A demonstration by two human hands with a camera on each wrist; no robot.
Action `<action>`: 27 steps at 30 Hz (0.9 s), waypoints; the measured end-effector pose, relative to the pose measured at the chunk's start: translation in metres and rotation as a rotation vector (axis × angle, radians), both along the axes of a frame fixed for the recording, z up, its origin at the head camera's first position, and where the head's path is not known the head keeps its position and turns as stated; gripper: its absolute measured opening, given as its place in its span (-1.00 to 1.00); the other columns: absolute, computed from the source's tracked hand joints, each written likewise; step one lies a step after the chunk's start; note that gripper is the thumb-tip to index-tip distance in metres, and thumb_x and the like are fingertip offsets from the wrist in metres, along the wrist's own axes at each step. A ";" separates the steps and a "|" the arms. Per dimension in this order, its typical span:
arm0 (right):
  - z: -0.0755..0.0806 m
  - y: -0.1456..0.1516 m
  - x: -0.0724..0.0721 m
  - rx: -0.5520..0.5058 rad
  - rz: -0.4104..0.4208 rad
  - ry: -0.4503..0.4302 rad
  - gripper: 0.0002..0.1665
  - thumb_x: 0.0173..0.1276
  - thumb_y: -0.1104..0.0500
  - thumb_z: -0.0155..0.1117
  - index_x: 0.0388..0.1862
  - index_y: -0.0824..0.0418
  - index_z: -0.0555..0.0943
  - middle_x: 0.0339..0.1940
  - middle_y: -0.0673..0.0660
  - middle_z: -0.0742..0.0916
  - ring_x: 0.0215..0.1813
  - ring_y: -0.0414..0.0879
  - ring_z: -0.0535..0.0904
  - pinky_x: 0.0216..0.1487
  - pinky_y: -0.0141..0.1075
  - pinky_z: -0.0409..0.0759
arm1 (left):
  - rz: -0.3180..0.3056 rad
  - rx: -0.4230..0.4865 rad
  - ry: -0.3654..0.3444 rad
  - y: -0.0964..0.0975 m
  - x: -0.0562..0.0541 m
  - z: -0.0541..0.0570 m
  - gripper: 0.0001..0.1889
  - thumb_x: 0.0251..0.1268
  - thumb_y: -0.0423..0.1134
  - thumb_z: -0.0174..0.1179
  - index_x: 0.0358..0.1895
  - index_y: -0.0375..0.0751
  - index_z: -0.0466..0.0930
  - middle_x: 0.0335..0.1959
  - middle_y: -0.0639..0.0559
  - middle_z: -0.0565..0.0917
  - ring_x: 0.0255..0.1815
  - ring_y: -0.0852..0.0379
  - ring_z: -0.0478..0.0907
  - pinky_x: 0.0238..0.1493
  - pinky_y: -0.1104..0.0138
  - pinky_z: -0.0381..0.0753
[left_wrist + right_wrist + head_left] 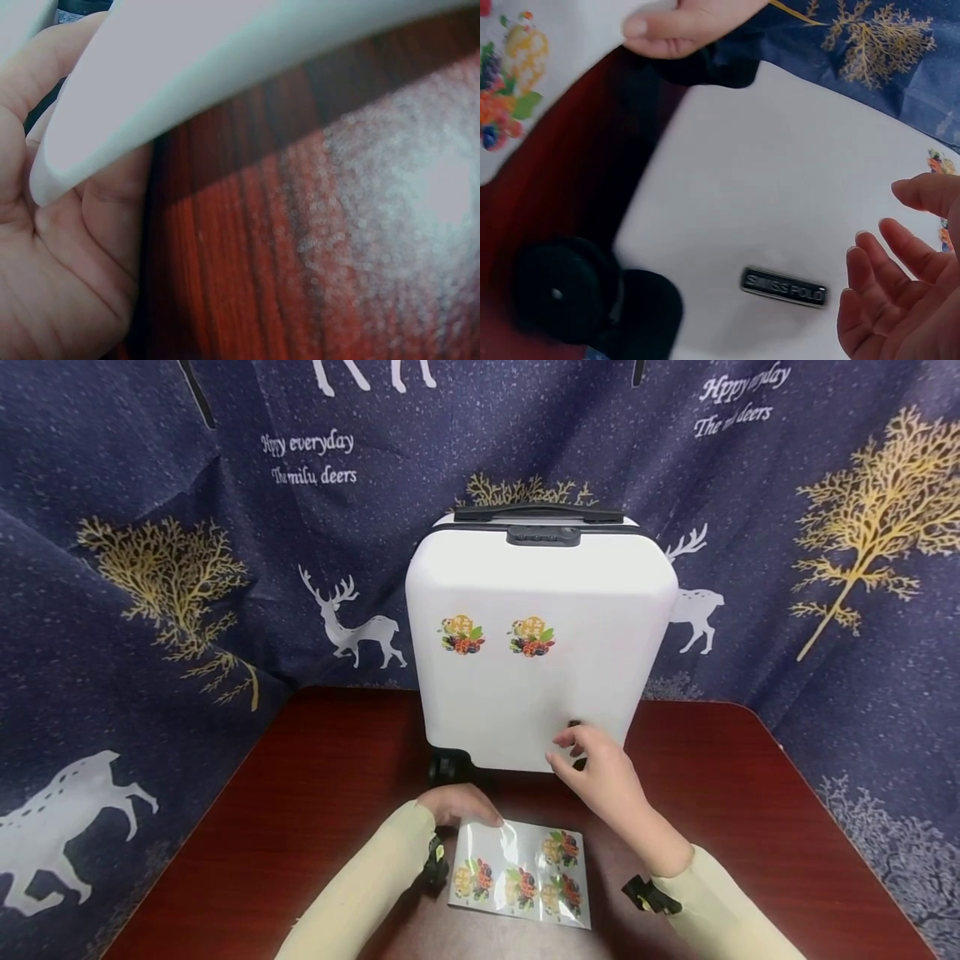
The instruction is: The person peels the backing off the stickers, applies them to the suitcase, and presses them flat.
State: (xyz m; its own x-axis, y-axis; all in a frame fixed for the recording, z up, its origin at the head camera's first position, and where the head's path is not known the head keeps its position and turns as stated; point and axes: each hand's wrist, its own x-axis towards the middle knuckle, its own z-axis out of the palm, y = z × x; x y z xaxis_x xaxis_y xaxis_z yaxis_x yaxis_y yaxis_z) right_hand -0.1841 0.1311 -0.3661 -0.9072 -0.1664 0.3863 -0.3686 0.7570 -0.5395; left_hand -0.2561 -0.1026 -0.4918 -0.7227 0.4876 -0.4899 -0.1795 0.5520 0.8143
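Observation:
My left hand (459, 804) grips the upper left edge of a white sticker sheet (480, 841) with fruit pictures on its front. The left wrist view shows the sheet (172, 60) pale and edge-on between thumb and fingers. A white suitcase (480, 706) stands upright behind it, with two fruit stickers side by side on its front: a left sticker (462, 635) and a right sticker (532, 637). Before the suitcase's lower right part hovers my right hand (600, 768), its fingers loosely bent and nothing visible in them. A "SWISS POLO" badge (784, 287) shows beside those fingers.
Both items are on a dark red wooden table (300, 802). Black wheels (566, 292) sit under the suitcase, and a black handle (538, 513) tops it. Behind hangs a dark blue cloth (300, 543) printed with deer and golden trees.

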 end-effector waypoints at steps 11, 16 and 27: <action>-0.029 0.012 0.009 -0.005 0.070 -0.106 -0.79 0.35 0.19 0.42 -0.07 0.22 0.69 -0.15 0.11 0.77 -0.08 0.01 0.67 -0.03 -0.09 0.67 | -0.009 0.004 0.003 0.000 0.001 0.002 -0.73 0.24 -0.29 0.34 -0.10 -0.45 0.74 -0.35 -0.08 0.78 -0.39 0.17 0.69 -0.21 0.25 0.80; -0.044 0.019 0.010 -0.003 0.107 -0.147 -0.82 0.34 0.19 0.42 -0.10 0.19 0.70 -0.17 0.05 0.76 -0.12 -0.08 0.63 -0.11 -0.27 0.62 | 0.002 0.007 0.000 0.000 0.000 -0.001 -0.74 0.23 -0.31 0.34 -0.10 -0.45 0.74 -0.35 -0.07 0.78 -0.39 0.17 0.69 -0.21 0.25 0.80; -0.072 0.031 0.008 0.000 0.168 -0.287 -0.73 0.31 0.16 0.44 -0.06 0.26 0.71 -0.09 0.13 0.77 -0.11 -0.08 0.64 -0.11 -0.27 0.65 | -0.002 0.000 0.006 -0.001 -0.002 -0.002 -0.73 0.24 -0.30 0.34 -0.10 -0.45 0.74 -0.36 -0.07 0.78 -0.39 0.17 0.68 -0.23 0.26 0.79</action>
State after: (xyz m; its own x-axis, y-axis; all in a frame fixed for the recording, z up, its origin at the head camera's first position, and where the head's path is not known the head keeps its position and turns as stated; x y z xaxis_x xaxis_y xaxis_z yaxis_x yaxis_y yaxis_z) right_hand -0.1766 0.1623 -0.4385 -0.9388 -0.3232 0.1195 -0.3217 0.6982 -0.6395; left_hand -0.2577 -0.1034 -0.4940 -0.7246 0.4891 -0.4856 -0.1736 0.5524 0.8153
